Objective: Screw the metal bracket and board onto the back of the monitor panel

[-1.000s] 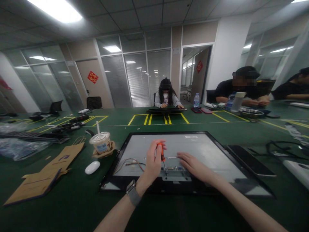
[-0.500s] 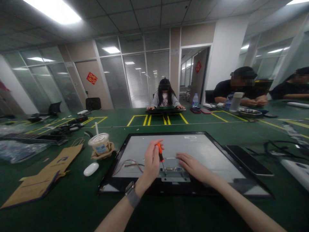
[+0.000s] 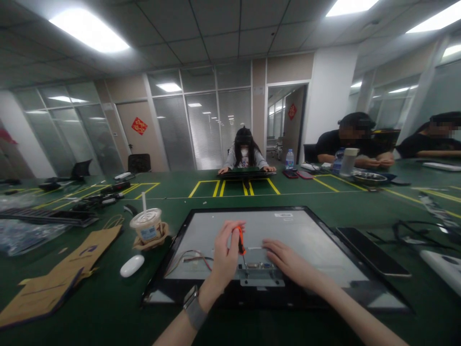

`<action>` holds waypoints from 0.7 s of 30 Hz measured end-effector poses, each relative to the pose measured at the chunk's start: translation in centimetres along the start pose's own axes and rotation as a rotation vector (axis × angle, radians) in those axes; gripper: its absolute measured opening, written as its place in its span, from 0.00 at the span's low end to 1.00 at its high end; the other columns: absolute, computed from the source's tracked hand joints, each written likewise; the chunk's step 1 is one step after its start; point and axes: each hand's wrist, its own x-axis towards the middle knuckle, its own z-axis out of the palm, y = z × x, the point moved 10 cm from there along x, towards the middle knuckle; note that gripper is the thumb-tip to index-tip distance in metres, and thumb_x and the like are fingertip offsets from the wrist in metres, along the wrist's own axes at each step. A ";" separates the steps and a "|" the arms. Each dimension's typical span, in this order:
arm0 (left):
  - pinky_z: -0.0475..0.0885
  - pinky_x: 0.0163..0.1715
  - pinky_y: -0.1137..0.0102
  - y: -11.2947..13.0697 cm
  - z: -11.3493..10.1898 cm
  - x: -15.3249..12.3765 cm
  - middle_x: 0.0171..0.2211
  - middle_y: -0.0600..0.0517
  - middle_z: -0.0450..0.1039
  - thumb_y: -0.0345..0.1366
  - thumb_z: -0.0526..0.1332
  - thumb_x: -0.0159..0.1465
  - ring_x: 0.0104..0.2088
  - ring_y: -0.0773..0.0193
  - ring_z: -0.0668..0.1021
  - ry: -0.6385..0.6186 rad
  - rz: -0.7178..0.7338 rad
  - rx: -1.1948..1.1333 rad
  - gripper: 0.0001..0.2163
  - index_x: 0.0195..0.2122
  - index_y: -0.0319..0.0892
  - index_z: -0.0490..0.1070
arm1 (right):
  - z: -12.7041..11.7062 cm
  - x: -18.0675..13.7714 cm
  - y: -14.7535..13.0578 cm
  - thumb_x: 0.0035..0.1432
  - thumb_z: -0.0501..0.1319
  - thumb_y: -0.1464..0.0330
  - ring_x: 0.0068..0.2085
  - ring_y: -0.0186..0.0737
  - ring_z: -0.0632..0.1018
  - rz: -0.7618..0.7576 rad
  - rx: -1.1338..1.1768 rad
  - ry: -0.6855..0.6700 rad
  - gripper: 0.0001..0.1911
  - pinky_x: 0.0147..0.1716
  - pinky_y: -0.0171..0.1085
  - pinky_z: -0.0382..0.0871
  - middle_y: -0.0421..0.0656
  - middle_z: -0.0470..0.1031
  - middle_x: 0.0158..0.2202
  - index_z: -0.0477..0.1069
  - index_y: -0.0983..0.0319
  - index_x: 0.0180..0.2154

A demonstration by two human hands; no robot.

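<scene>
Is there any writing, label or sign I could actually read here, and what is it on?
Nothing here can be read letter for letter.
Red diamond sign on the far wall: gold character, too blurred.
Second red sign by the doorway: too small.
White sticker on the back of the monitor: print too small.
Label on the drink cup: blurred.
Logo on the paper bag: a dark mark, no legible letters.
Water bottle label: too small.

Cup (image 3: 147, 225), mouse (image 3: 131, 265) left of monitor panel (image 3: 306, 230); phone (image 3: 372, 251) right.

Orange-handled screwdriver (image 3: 240, 240), green table (image 3: 108, 307)
</scene>
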 end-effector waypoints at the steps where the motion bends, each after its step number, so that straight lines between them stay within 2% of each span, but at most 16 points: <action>1: 0.69 0.41 0.69 0.0 -0.1 0.0 0.37 0.48 0.71 0.36 0.51 0.70 0.39 0.63 0.75 0.003 0.007 0.005 0.13 0.43 0.42 0.75 | 0.0 0.0 -0.1 0.69 0.43 0.53 0.62 0.48 0.66 0.002 0.004 0.001 0.29 0.63 0.47 0.55 0.50 0.66 0.62 0.69 0.63 0.57; 4: 0.69 0.43 0.69 0.1 -0.2 0.0 0.40 0.47 0.71 0.37 0.52 0.69 0.42 0.61 0.75 0.007 0.016 0.017 0.13 0.41 0.42 0.76 | -0.1 0.0 -0.2 0.69 0.44 0.53 0.61 0.48 0.67 -0.006 0.012 0.011 0.29 0.63 0.46 0.56 0.50 0.68 0.61 0.68 0.63 0.58; 10: 0.70 0.44 0.67 0.2 0.5 0.0 0.41 0.45 0.74 0.36 0.51 0.70 0.42 0.60 0.76 -0.061 -0.009 -0.036 0.14 0.48 0.40 0.74 | 0.2 0.1 0.4 0.69 0.45 0.53 0.62 0.48 0.66 0.011 0.014 0.025 0.29 0.63 0.47 0.55 0.51 0.67 0.62 0.68 0.64 0.58; 17: 0.69 0.37 0.69 0.5 -0.5 0.0 0.30 0.52 0.67 0.35 0.61 0.63 0.33 0.63 0.72 0.049 0.048 0.106 0.06 0.36 0.42 0.77 | 0.2 0.1 0.2 0.69 0.44 0.53 0.62 0.49 0.66 0.000 0.004 0.009 0.30 0.63 0.48 0.55 0.53 0.67 0.61 0.69 0.68 0.57; 21: 0.70 0.41 0.68 0.4 -0.2 0.0 0.37 0.48 0.71 0.36 0.56 0.66 0.38 0.61 0.74 0.005 0.022 0.039 0.10 0.40 0.42 0.77 | 0.2 0.1 0.1 0.69 0.44 0.53 0.61 0.48 0.66 -0.005 0.008 0.016 0.30 0.63 0.47 0.56 0.52 0.67 0.61 0.69 0.67 0.57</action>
